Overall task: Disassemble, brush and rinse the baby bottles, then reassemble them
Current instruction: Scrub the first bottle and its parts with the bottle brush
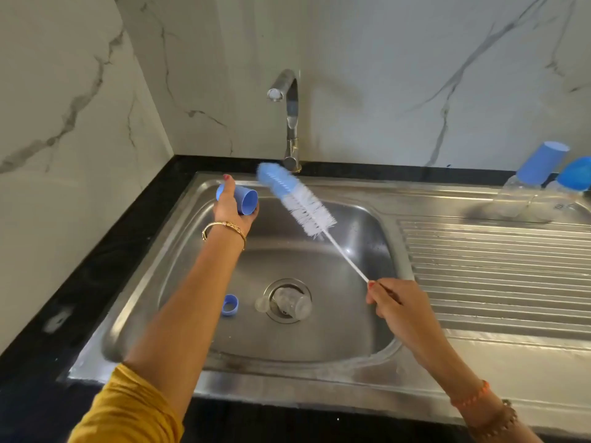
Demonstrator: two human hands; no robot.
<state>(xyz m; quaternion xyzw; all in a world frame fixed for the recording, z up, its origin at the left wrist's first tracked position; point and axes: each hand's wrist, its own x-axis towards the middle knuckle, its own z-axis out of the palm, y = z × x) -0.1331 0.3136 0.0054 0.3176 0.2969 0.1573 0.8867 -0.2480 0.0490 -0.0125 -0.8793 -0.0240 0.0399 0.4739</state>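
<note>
Over sink: left hand grips cap, right hand brush.

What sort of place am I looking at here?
Most likely a home kitchen: a steel sink with ribbed drainboard, a tap above it, set in a black counter against marble-look walls.

Two capped bottles, one brush, one ring.

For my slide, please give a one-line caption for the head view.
Left hand holds a blue cap over the sink; right hand aims the bottle brush at it.
</note>
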